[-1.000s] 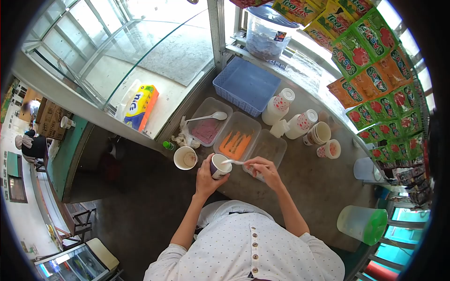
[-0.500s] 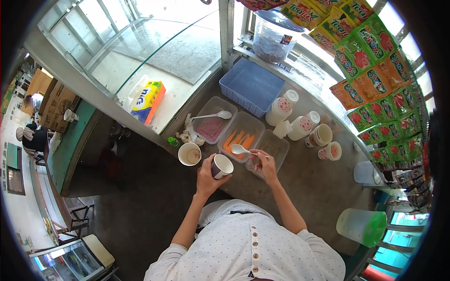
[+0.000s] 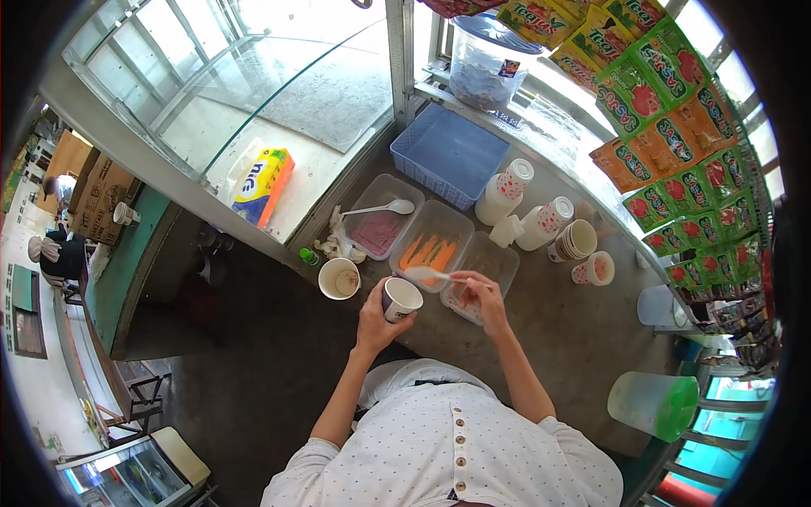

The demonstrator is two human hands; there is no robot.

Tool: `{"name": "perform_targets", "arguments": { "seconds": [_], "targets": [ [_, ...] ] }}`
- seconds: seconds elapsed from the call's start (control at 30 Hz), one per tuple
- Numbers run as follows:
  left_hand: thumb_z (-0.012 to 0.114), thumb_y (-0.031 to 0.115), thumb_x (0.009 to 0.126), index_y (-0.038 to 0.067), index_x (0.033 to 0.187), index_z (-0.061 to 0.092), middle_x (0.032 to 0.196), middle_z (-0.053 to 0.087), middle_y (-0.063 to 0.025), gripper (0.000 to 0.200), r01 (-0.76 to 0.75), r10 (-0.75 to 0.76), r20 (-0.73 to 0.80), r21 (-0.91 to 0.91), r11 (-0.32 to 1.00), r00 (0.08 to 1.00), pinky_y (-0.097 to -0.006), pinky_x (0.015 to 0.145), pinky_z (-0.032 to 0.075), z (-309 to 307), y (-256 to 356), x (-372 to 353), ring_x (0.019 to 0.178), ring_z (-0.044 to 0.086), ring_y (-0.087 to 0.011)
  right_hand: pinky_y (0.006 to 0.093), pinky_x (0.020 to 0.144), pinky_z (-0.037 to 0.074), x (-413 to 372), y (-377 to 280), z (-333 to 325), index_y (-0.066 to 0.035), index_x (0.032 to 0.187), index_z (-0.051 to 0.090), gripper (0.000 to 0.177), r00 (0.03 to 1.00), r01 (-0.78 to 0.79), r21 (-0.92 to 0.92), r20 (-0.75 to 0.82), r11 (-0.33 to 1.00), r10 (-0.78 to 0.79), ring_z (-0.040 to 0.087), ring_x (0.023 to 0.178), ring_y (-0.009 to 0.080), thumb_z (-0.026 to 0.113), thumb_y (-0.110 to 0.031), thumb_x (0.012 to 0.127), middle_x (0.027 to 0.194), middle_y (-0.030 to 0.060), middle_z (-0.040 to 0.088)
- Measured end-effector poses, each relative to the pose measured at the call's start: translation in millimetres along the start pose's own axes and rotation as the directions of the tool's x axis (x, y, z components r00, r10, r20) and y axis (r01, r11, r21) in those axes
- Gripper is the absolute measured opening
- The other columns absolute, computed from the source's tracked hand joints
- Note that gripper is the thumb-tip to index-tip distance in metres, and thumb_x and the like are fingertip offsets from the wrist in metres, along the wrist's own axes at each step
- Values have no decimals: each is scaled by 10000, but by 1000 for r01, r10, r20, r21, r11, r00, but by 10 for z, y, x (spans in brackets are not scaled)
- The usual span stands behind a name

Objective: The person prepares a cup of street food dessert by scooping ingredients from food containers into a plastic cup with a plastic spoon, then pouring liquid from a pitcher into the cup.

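Note:
My left hand [image 3: 378, 319] is wrapped round a dark paper cup [image 3: 402, 299], its white inside facing up. Between the fingers of my right hand [image 3: 485, 302] is the handle of a white spoon [image 3: 429, 274], whose bowl hangs over the near edge of the tub of orange powder [image 3: 432, 247]. To the left of that tub is one with pink powder [image 3: 378, 232] and a second white spoon [image 3: 393, 207] lying across it. A third clear tub [image 3: 497, 260] lies partly behind my right hand. Another paper cup [image 3: 340, 279] stands left of my left hand.
A blue basket [image 3: 450, 156] stands behind the tubs. White bottles [image 3: 500, 197], stacked cups [image 3: 573, 242] and a cup [image 3: 594, 269] are to the right. Drink sachets [image 3: 667, 139] hang at the upper right. A green-lidded container [image 3: 653, 406] lies lower right; a person [image 3: 59, 253] is far left.
The spoon in my right hand has shifted slightly left and tilted to lie nearly level. My left hand still holds the cup in almost the same place. The view has shifted a little.

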State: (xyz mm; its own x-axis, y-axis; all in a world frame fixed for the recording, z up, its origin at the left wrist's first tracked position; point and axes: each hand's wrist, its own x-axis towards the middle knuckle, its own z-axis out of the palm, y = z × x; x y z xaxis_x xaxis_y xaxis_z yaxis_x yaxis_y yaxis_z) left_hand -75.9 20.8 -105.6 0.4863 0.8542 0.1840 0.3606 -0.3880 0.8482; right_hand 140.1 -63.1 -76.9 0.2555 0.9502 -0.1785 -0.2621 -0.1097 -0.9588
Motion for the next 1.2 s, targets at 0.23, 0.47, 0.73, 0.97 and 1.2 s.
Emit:
{"name": "perform_targets", "arguments": {
  "seconds": [0.23,0.47,0.73,0.97,1.2],
  "targets": [
    [870,235,576,13,1224,430,1065,616,-147,814,91,-90,18,-124,988,996,-355,847,487,-13,63,0,982,624,-251,176,537,411,184,207,13,-10,1125,620,337,994,-87,-141,-84,986,76,502,549,57,431,-237,962,875,55,637],
    [865,211,574,3,1200,465,1038,609,-148,772,48,-48,-15,8,999,999,-361,836,485,-51,39,22,959,614,-264,175,526,402,164,240,0,7,1119,616,360,983,-69,74,-162,995,80,508,547,59,425,-257,967,878,64,639],
    [833,224,604,-16,1194,494,1059,596,-157,722,47,-47,-1,9,999,999,-378,842,479,-37,84,50,976,604,-284,206,570,368,-25,-82,32,-11,1051,664,301,991,-65,-37,118,997,69,511,603,66,474,-177,887,855,47,657],
    [804,251,638,8,1278,419,1077,592,-197,785,78,-80,-32,-59,995,996,-398,818,498,8,-17,5,973,613,-332,199,559,438,190,240,16,28,1113,620,335,988,-10,-145,-153,989,-12,500,585,59,429,-193,947,908,78,643],
    [849,240,617,27,1285,371,1022,626,-161,848,113,-117,-60,-73,991,991,-363,814,501,-54,102,10,942,636,-264,198,551,448,190,259,4,23,1164,589,354,990,-60,-18,-130,998,57,495,587,48,424,-220,966,923,80,647]
  ]
}}
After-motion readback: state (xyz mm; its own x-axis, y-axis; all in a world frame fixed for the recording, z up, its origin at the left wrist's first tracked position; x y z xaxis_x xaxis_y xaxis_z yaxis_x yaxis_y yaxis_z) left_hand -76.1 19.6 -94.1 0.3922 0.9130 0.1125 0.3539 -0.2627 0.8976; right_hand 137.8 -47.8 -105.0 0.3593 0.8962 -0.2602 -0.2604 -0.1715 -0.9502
